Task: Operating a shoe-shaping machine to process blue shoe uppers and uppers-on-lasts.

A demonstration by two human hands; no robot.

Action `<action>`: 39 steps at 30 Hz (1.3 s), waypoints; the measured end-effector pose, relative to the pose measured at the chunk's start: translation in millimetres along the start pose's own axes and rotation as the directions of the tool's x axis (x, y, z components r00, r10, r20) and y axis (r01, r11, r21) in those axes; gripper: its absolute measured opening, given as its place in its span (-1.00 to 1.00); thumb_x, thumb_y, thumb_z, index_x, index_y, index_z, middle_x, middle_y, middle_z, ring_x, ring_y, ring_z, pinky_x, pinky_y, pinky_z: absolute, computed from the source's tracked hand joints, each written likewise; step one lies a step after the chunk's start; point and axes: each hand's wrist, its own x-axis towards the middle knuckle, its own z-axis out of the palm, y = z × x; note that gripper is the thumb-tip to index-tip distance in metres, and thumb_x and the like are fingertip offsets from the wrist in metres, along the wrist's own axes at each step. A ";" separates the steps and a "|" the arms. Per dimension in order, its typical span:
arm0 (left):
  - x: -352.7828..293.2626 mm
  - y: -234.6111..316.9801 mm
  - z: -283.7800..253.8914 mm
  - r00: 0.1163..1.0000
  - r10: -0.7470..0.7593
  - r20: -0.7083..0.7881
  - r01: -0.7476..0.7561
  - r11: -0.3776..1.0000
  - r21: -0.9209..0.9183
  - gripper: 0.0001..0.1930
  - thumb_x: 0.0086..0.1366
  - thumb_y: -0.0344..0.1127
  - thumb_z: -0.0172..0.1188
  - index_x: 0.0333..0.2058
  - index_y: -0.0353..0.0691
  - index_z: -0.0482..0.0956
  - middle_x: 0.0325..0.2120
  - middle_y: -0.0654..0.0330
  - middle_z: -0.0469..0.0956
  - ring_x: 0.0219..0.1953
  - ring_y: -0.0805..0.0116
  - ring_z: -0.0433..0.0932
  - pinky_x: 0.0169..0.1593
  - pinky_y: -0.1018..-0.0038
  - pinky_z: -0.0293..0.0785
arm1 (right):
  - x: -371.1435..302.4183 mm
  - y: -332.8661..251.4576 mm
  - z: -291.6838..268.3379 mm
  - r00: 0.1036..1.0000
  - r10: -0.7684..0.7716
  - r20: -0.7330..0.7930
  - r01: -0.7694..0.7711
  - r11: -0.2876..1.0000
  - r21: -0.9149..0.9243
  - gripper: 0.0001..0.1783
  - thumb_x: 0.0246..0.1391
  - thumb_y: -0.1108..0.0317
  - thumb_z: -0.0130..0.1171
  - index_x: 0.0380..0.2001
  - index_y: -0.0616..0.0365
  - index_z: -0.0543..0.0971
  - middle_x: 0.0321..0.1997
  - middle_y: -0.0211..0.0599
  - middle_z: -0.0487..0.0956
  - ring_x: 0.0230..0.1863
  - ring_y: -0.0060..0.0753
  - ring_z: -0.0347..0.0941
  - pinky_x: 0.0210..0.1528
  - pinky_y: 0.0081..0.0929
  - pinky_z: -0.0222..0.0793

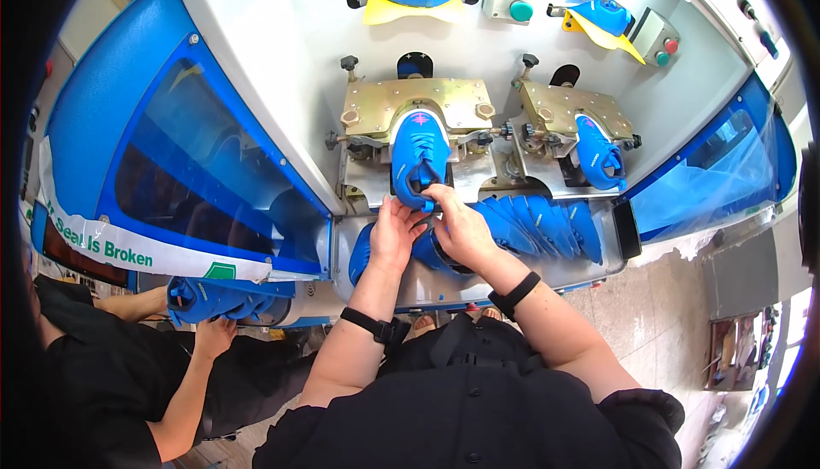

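A blue shoe upper (418, 149) sits toe-first in the left brass-coloured clamp (371, 103) of a machine, its heel toward me. My right hand (462, 228) has its fingers closed on the heel edge. From the other side, my left hand (394, 233) grips the same heel with bent fingers; its fingertips are partly hidden. Another blue shoe upper (597, 155) rests in the right clamp (564, 110), untouched. Beneath my hands, more blue uppers (538, 225) lie in an overlapping row on the metal tray (401, 285).
Above, two blue uppers sit on forms with yellow flaps (414, 11), beside red and green buttons (521, 11). Blue window panels (196, 153) flank the opening. At left, a co-worker's hands (215, 335) are at a bundle of blue uppers (218, 298).
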 end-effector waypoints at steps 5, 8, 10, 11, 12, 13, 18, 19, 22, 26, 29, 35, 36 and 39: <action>-0.6 -0.6 0.7 1.000 0.006 -0.017 -0.006 1.000 0.021 -0.57 0.49 0.09 -0.26 -0.02 -0.05 0.44 -0.06 0.29 0.55 -0.06 0.30 0.50 0.00 0.28 0.36 | 0.1 -1.8 -0.6 1.000 -0.010 -0.006 0.010 1.000 0.000 -0.39 -0.06 0.63 0.07 0.12 0.05 0.31 0.15 -0.04 0.43 0.01 0.08 0.50 -0.10 -0.17 0.50; -1.2 -1.0 2.5 1.000 0.005 -0.026 -0.005 1.000 0.023 -0.60 0.48 0.07 -0.23 -0.02 -0.04 0.45 -0.07 0.30 0.55 -0.07 0.32 0.50 -0.01 0.29 0.36 | -0.1 -1.6 -2.2 1.000 -0.017 -0.002 0.017 1.000 -0.005 -0.39 -0.06 0.63 0.07 0.13 0.05 0.31 0.15 -0.04 0.43 0.02 0.08 0.50 -0.08 -0.17 0.50; -1.2 -1.3 3.0 1.000 0.002 -0.027 -0.002 1.000 0.021 -0.61 0.48 0.05 -0.21 -0.02 -0.04 0.46 -0.07 0.31 0.55 -0.07 0.32 0.51 -0.01 0.29 0.36 | -0.3 -1.4 -3.0 1.000 -0.024 -0.004 0.024 1.000 -0.007 -0.39 -0.06 0.63 0.07 0.13 0.05 0.31 0.15 -0.04 0.43 0.02 0.08 0.49 -0.07 -0.17 0.49; -1.2 -1.5 3.2 1.000 -0.001 -0.027 0.002 1.000 0.019 -0.62 0.48 0.04 -0.20 -0.01 -0.03 0.46 -0.07 0.32 0.55 -0.07 0.33 0.51 -0.01 0.30 0.36 | -0.4 -1.2 -3.3 1.000 -0.029 -0.008 0.029 1.000 -0.009 -0.39 -0.06 0.63 0.07 0.13 0.05 0.31 0.15 -0.03 0.43 0.03 0.08 0.49 -0.07 -0.17 0.49; -0.9 -2.0 2.6 1.000 0.000 -0.028 0.000 1.000 0.019 -0.62 0.48 0.04 -0.20 -0.01 -0.03 0.46 -0.07 0.32 0.55 -0.07 0.33 0.51 -0.01 0.30 0.36 | -0.4 -1.2 -3.3 1.000 -0.030 -0.007 0.030 1.000 -0.009 -0.39 -0.06 0.63 0.07 0.13 0.05 0.31 0.15 -0.03 0.43 0.03 0.08 0.49 -0.07 -0.17 0.49; -0.5 -2.6 2.1 1.000 -0.002 -0.029 0.002 1.000 0.016 -0.63 0.48 0.03 -0.18 -0.01 -0.03 0.47 -0.08 0.33 0.56 -0.07 0.33 0.51 -0.01 0.30 0.36 | -0.5 -1.0 -3.3 1.000 -0.027 -0.003 0.027 1.000 -0.004 -0.39 -0.06 0.63 0.07 0.12 0.05 0.32 0.15 -0.03 0.43 0.02 0.08 0.49 -0.07 -0.17 0.49; 0.4 -3.5 0.3 1.000 -0.002 -0.028 0.002 1.000 0.019 -0.65 0.47 0.01 -0.15 -0.01 -0.02 0.48 -0.09 0.35 0.57 -0.07 0.34 0.51 -0.02 0.31 0.36 | 0.2 -1.3 -4.8 1.000 -0.013 0.013 0.013 1.000 0.005 -0.40 -0.06 0.63 0.08 0.12 0.06 0.31 0.14 -0.03 0.44 -0.01 0.10 0.50 -0.08 -0.16 0.49; 0.5 -3.3 -0.1 1.000 -0.002 -0.025 0.002 1.000 0.021 -0.66 0.47 0.01 -0.15 -0.02 -0.02 0.49 -0.09 0.35 0.57 -0.07 0.34 0.51 -0.02 0.31 0.36 | 0.4 -1.5 -5.2 1.000 -0.021 0.009 0.021 1.000 0.000 -0.40 -0.05 0.63 0.08 0.12 0.06 0.31 0.13 -0.03 0.44 -0.02 0.09 0.51 -0.08 -0.16 0.49; 0.4 -2.7 -0.1 1.000 0.000 -0.022 0.001 1.000 0.026 -0.66 0.47 0.00 -0.14 -0.02 -0.01 0.49 -0.09 0.36 0.57 -0.08 0.35 0.52 -0.02 0.31 0.36 | 0.5 -4.6 -6.9 1.000 -0.008 0.018 0.008 1.000 0.001 -0.42 -0.04 0.61 0.06 0.11 0.05 0.32 0.14 -0.05 0.44 -0.01 0.10 0.50 -0.09 -0.15 0.49; -0.2 -3.0 1.4 1.000 0.005 -0.019 -0.004 1.000 0.025 -0.67 0.47 0.00 -0.13 -0.03 -0.01 0.49 -0.09 0.35 0.58 -0.08 0.35 0.52 -0.02 0.31 0.36 | 0.4 -3.5 -7.5 1.000 0.010 0.028 -0.011 1.000 0.018 -0.45 -0.03 0.59 0.05 0.10 0.05 0.34 0.14 -0.08 0.43 0.01 0.11 0.48 -0.10 -0.13 0.49; -0.3 -3.9 0.8 0.999 0.006 -0.033 -0.005 1.000 0.023 -0.67 0.47 0.00 -0.13 -0.02 -0.02 0.49 -0.09 0.35 0.58 -0.08 0.35 0.52 -0.03 0.30 0.37 | 0.6 -3.3 -7.9 1.000 -0.012 0.019 0.012 1.000 0.015 -0.44 -0.04 0.59 0.05 0.10 0.05 0.34 0.15 -0.09 0.43 0.01 0.11 0.48 -0.10 -0.13 0.49; -1.1 -4.7 1.0 0.999 0.010 -0.047 -0.009 1.000 0.023 -0.66 0.47 0.00 -0.13 -0.02 -0.02 0.49 -0.09 0.35 0.58 -0.08 0.34 0.52 -0.03 0.31 0.37 | 0.5 -1.5 -9.1 0.999 -0.025 0.039 0.025 1.000 0.012 -0.40 -0.05 0.62 0.07 0.13 0.05 0.31 0.14 -0.03 0.43 -0.01 0.10 0.49 -0.08 -0.17 0.48; -1.7 -4.5 2.4 0.999 0.010 -0.048 -0.009 1.000 0.023 -0.66 0.47 0.00 -0.13 -0.02 -0.02 0.49 -0.09 0.35 0.58 -0.08 0.34 0.52 -0.03 0.31 0.37 | 0.6 -1.6 -9.7 0.999 -0.025 0.041 0.025 1.000 0.013 -0.40 -0.05 0.62 0.07 0.13 0.05 0.31 0.14 -0.03 0.43 -0.01 0.10 0.49 -0.08 -0.17 0.48; -3.6 -3.4 4.4 0.999 0.007 -0.049 -0.006 1.000 0.018 -0.66 0.47 0.00 -0.13 -0.02 -0.01 0.49 -0.08 0.35 0.58 -0.08 0.33 0.52 -0.03 0.31 0.38 | 0.7 -3.0 -10.7 0.999 -0.031 0.026 0.030 0.999 0.015 -0.44 -0.04 0.59 0.05 0.10 0.04 0.33 0.14 -0.08 0.43 -0.01 0.11 0.49 -0.12 -0.13 0.49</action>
